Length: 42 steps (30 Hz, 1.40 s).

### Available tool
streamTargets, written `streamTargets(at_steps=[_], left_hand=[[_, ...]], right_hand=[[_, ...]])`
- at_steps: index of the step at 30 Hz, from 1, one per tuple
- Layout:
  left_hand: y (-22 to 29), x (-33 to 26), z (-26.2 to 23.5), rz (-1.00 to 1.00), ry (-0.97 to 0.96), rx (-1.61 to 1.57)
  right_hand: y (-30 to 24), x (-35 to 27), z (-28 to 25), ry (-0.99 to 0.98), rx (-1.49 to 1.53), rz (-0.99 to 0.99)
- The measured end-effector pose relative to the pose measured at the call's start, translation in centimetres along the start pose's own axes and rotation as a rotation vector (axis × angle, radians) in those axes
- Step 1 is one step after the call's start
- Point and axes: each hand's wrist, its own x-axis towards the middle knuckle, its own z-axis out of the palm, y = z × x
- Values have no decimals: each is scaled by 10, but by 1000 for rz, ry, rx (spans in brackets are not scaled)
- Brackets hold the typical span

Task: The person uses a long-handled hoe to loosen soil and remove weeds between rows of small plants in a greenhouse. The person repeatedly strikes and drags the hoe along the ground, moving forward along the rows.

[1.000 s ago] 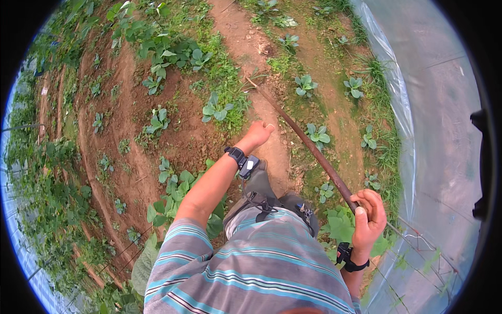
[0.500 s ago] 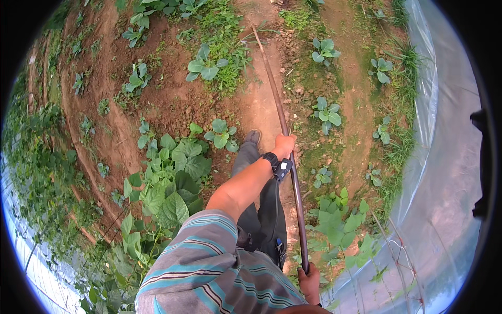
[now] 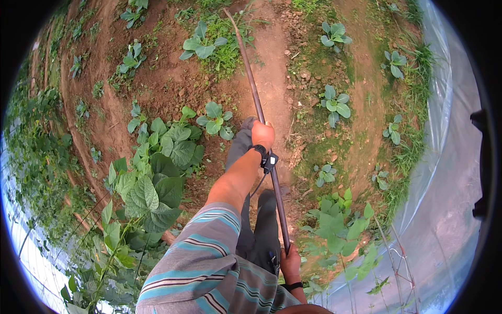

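A long dark wooden handle (image 3: 254, 99) runs from near my waist up across a bare dirt path (image 3: 272, 78); its far end lies among weeds at the top and the tool head is hidden. My left hand (image 3: 262, 134), with a black band on the wrist, is closed round the middle of the handle. My right hand (image 3: 291, 260), also wearing a dark band, grips the handle's near end beside my hip. My striped sleeve and grey trousers fill the lower middle.
Small leafy seedlings (image 3: 334, 102) dot the red-brown soil beds on both sides of the path. A big-leaved climbing plant (image 3: 151, 178) stands at my left. Clear plastic sheeting (image 3: 449, 172) forms a wall at the right, with netting at the far left.
The view has swung so the path runs straight up. My left hand went from free to gripping the handle mid-length, and both hands now hold it upright in front of me.
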Motion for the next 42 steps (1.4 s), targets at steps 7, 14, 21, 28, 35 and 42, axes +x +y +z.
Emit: streamTargets(at_steps=[7, 14, 21, 28, 35, 42], left_hand=[[-125, -147, 44, -52, -86, -8], [-234, -305, 74, -110, -162, 42], [-256, -272, 75, -173, -296, -104], [-75, -54, 8, 130, -30, -102], [-82, 20, 1, 82, 94, 22], [-139, -67, 18, 19, 1, 40]], right_hand=[[168, -106, 37, -65, 149, 56], [326, -252, 87, -61, 867, 881], [247, -254, 38, -42, 161, 276], [87, -26, 63, 28, 85, -64], [42, 37, 87, -20, 95, -72], [120, -40, 81, -90, 162, 26]])
